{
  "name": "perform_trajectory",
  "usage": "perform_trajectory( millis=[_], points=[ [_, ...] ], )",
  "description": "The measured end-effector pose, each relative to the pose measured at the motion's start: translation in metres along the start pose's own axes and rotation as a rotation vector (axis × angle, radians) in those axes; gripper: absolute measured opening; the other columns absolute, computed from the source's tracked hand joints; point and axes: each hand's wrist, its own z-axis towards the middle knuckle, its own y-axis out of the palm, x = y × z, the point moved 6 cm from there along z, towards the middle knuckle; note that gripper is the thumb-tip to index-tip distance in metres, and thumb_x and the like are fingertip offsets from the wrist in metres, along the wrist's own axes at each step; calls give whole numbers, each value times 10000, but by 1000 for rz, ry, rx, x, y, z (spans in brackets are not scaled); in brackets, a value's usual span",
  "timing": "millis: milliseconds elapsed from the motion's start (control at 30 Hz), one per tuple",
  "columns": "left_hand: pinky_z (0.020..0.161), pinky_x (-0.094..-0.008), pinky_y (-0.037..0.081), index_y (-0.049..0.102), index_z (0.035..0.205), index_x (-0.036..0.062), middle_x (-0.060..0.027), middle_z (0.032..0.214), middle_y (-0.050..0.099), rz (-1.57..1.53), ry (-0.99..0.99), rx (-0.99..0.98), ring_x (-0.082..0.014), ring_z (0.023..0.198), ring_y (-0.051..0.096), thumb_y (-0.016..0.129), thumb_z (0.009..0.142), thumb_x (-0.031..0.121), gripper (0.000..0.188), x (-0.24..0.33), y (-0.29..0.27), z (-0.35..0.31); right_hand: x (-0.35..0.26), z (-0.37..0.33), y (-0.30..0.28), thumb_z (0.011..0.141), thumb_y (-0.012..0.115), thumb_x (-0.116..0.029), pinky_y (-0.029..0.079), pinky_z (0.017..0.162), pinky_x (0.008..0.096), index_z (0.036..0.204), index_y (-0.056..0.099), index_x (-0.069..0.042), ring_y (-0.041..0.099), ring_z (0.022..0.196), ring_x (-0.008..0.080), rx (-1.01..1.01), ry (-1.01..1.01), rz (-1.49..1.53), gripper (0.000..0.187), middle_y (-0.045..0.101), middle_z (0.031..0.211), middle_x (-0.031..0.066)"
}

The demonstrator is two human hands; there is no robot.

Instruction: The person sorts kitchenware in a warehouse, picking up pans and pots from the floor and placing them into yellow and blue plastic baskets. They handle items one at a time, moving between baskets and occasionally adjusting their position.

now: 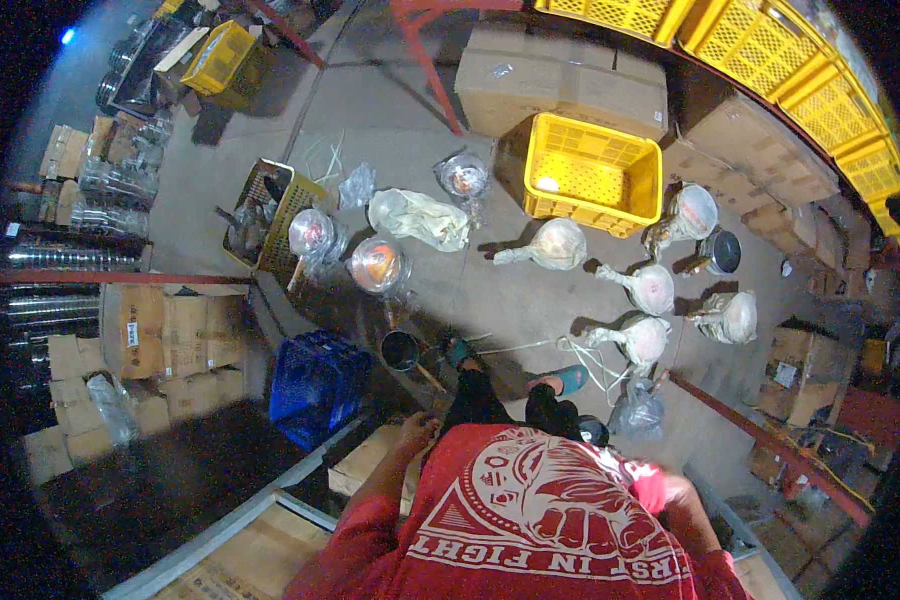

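Observation:
My left hand point(420, 431) rests low beside my left leg, above a cardboard box point(370, 461). Its fingers are dim and look curled, but I cannot make out whether they hold anything. My right hand point(678, 489) is at the right side of my red shirt point(530, 510), against a bright fold of cloth; its fingers are hidden. Past my left foot stands a dark round pan point(400, 351) with a wooden handle. Farther out, several plastic-wrapped pans lie on the floor, among them a pan with an orange label point(378, 264) and a pale-wrapped pan point(646, 289).
A yellow crate point(595, 213) stands ahead, with large cartons point(560, 80) behind it. Blue crates point(315, 385) are at my left, near stacked boxes point(170, 330). A red metal bar point(770, 445) slants along my right. White strapping point(595, 360) lies near my feet.

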Motion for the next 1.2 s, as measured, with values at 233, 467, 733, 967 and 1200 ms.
perform_trajectory(
  millis=[233,467,733,967,1200],
  points=[
    [770,-337,531,602,1286,2,-134,1069,694,74,41,57,-186,915,657,703,916,298,484,-43,-95,72,-96,-34,67,950,607,-312,482,930,419,1208,669,-28,641,1022,247,28,-50,-123,389,690,1176,151],
    [782,-350,533,551,1338,-4,-119,1108,681,-635,-87,37,-215,955,653,697,935,259,503,-101,-153,61,-210,-50,182,945,611,-304,490,913,423,1208,669,-33,650,1010,252,-155,-171,-436,382,694,1162,154],
    [548,-270,492,596,1167,80,-31,872,654,-704,-144,-47,-128,700,626,708,924,228,306,-164,-108,50,-250,-74,247,940,614,-295,499,892,427,1208,669,-40,660,995,258,-368,-277,-668,374,698,1145,158],
    [710,-455,522,638,1240,142,-126,1053,694,319,244,184,-294,892,646,579,964,366,360,-120,-99,39,-263,-79,266,935,617,-287,507,875,431,1208,669,-46,669,983,264,-542,-232,-769,368,702,1131,161],
    [936,-440,507,595,1305,37,-194,1210,679,93,29,76,-357,1110,649,664,904,435,569,-56,-68,24,-261,-62,236,930,621,-280,514,857,435,1208,669,-52,678,970,269,-638,-221,-819,362,706,1117,165]
  ],
)
